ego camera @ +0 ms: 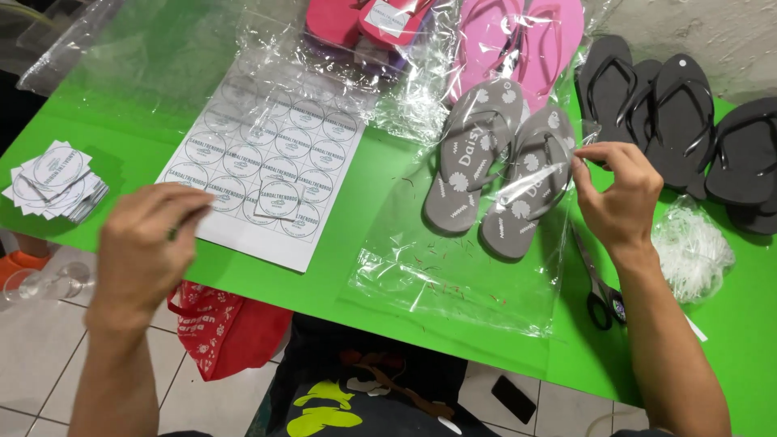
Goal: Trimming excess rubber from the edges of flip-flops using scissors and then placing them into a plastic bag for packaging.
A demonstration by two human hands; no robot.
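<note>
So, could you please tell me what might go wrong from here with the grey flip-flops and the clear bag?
1. The right hand pinches the thin clear plastic bag at the grey flip-flops; a hard tug might tear it.
2. The scissors lie right beside that wrist, so the forearm could catch them.
3. The left hand hovers at the sticker sheet, which overhangs the table edge and could slide off.

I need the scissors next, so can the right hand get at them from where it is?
Probably yes. The scissors lie flat on the green table just below the right hand, beside the wrist. Their blades may run under the edge of the clear bag, but the handles look uncovered.
</note>
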